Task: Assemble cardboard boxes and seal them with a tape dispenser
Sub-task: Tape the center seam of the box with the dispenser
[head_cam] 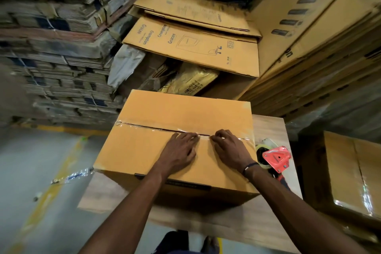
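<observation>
Closed cardboard box (177, 130) sits on a wooden table (268, 130), top flaps shut, clear tape (144, 127) running along the centre seam from the left edge toward the right edge; both hands lie on the top of the box, close together but not touching each other, fingers straight-ish and spread, pressing down on the taped seam; left hand (181, 150) has fingertips on the seam near the middle, right hand (228, 146) just to its right, also with fingertips on the seam, neither hand grips anything; dark band on the right wrist (249, 168); red tape dispenser (276, 159) with its tape roll lies on the table just beside the box's right side, partly behind the right forearm, no hand on it; scrap of clear tape (72, 177) hangs off the table's left corner over the grey floor (31, 161), which has a yellow line (51, 187) on it; another taped box (354, 173) stands low at the right, apart from the table; flat printed cartons (191, 45) lie beyond the box, tall stacks of flattened cardboard (55, 47) at left and more at right (309, 47); person's feet (191, 241) show at the bottom edge, under the table's near side
</observation>
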`<state>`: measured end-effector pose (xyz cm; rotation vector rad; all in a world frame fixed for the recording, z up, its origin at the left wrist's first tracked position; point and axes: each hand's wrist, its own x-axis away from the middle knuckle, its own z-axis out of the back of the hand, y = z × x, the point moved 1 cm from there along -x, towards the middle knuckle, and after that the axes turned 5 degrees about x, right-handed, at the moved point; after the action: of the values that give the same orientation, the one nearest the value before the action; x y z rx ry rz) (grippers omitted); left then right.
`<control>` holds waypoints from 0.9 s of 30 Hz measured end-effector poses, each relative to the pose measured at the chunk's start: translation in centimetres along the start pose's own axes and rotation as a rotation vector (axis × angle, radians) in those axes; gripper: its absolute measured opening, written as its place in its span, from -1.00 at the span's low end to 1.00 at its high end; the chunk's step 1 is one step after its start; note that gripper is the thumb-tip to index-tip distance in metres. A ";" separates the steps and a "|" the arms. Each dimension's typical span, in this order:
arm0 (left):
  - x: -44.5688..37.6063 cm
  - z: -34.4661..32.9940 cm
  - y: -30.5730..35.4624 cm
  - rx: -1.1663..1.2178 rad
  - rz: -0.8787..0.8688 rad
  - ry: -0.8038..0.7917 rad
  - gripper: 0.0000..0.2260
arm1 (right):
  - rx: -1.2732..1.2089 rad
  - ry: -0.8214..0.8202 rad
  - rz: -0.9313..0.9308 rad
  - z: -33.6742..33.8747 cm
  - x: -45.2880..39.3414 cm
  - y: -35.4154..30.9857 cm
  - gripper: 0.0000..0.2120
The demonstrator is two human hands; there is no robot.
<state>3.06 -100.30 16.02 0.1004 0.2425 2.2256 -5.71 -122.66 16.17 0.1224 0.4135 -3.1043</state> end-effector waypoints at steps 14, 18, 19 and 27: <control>1.9 2.2 -6.2 -0.034 -0.034 -0.038 -0.44 | -0.061 -0.013 0.035 -1.3 -4.8 -7.2 -0.63; 3.3 2.9 -10.1 -0.069 -0.012 -0.073 -0.44 | 0.015 -0.049 0.062 -3.1 -6.0 -9.2 -0.58; 3.9 3.0 -11.4 -0.082 -0.012 -0.080 -0.43 | 0.026 -0.043 0.044 -3.4 -5.9 -9.2 -0.58; 4.7 4.0 -12.9 0.007 -0.030 -0.051 -0.43 | 0.085 0.007 0.022 -3.8 -7.6 -11.2 -0.57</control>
<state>10.72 -88.31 17.17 0.1565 0.2228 2.1891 1.98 -110.85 16.01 0.1369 0.2792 -3.1009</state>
